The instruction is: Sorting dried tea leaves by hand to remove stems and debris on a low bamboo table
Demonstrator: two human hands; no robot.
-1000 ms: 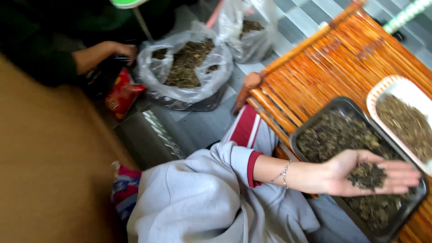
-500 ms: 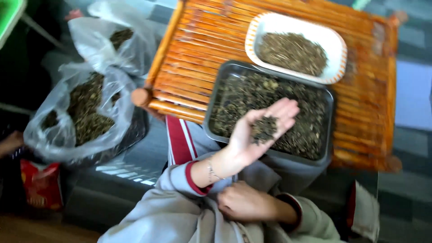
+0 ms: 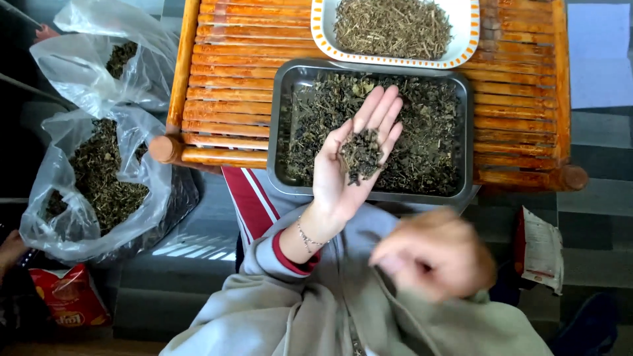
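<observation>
Your left hand lies palm up, fingers spread, cradling dried leaves over the metal tray. Your right hand, below the tray, is blurred; its grip can't be told.

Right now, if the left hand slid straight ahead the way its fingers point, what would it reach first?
The left hand, palm up with a pinch of dried leaves, points up and slightly right. Beyond the metal tray under it, it would likely meet the white dish of dried stems; height is unclear.

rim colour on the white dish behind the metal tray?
Orange dotted band on the dish rim, head view.
</observation>
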